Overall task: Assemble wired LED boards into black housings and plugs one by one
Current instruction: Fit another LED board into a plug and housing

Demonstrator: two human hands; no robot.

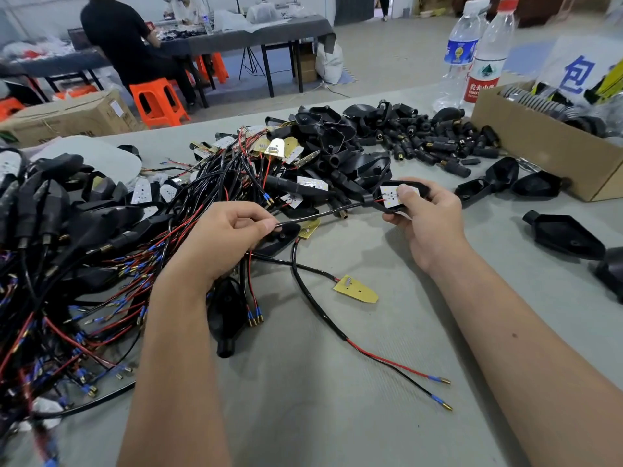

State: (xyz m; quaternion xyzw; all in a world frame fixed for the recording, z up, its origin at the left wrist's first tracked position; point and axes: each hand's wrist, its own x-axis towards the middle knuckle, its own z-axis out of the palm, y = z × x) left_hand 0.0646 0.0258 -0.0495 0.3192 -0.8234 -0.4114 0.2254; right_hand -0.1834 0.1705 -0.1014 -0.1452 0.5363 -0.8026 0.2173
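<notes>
Fingers (pixel 259 224) of your left hand (pixel 222 237) pinch the black cable (pixel 323 214), drawing it taut toward 9 o'clock so the board seats; at 3 o'clock your right hand (pixel 428 217) grips the black housing (pixel 391 188), thumb pressing the LED board (pixel 391 197) in. Spare plugs (pixel 438 143) lie at 12 o'clock on the surface (pixel 337 399).

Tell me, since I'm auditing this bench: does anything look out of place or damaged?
Nothing looks damaged. One wired LED board lies loose and face down on the table, apart from the tangled pile of wired boards; its lead trails toward the near edge.
</notes>
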